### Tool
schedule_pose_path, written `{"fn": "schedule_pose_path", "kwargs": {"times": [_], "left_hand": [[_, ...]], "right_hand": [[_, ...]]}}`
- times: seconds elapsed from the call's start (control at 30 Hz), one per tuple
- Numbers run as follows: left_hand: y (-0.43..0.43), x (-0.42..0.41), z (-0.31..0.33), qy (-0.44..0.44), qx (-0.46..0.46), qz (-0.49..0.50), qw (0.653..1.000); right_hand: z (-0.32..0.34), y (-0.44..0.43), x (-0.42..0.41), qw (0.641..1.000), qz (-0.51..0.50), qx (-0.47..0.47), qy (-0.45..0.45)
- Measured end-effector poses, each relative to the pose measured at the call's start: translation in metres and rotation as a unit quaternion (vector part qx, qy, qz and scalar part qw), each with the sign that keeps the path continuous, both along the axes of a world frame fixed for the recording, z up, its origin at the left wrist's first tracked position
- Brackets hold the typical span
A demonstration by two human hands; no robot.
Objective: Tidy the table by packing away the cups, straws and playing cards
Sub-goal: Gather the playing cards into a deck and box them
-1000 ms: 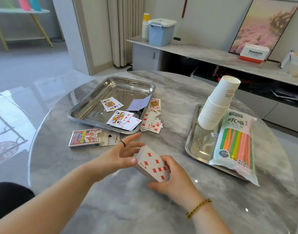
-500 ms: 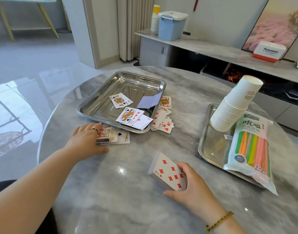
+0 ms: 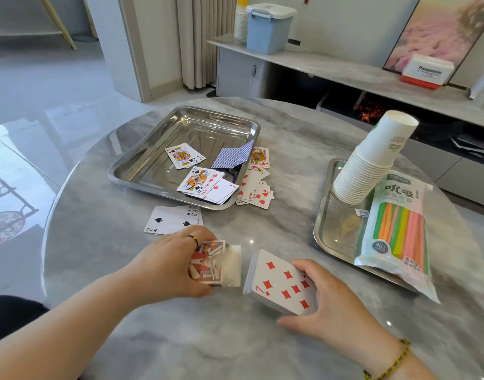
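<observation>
Gripping card box [image 3: 208, 261] in left hand [image 3: 164, 267]; clasping deck [image 3: 279, 283] in right hand [image 3: 331, 311]. Judged light, slick, splay-prone: pinch long edges, square before boxing.

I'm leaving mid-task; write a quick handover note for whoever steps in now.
Left hand grips the card box; right hand holds the deck, seven of diamonds up.
Loose cards lie in and beside the left tray; cup stack and straw pack sit on the right tray.
Done: part of the deck gathered.
Left: collect loose cards, box them, pack cups and straws.
</observation>
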State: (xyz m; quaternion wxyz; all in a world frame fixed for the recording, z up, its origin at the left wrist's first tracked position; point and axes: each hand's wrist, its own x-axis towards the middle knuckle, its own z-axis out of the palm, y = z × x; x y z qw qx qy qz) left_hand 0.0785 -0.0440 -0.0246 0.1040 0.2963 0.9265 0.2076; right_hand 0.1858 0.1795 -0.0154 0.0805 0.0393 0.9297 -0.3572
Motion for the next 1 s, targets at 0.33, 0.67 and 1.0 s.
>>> {"fn": "schedule_pose_path", "kwargs": {"times": [0.33, 0.67, 1.0], "left_hand": [[0.028, 0.022, -0.017, -0.051, 0.005, -0.076, 0.996], [0.024, 0.021, -0.012, -0.073, 0.031, -0.063, 0.995], [0.023, 0.025, -0.013, 0.004, 0.029, -0.126, 0.992]], "right_hand": [[-0.010, 0.005, -0.006, 0.998, 0.032, 0.044, -0.012], [-0.015, 0.011, -0.008, 0.995, -0.017, 0.096, 0.024], [-0.011, 0.003, -0.004, 0.985, 0.013, 0.169, 0.043]]}}
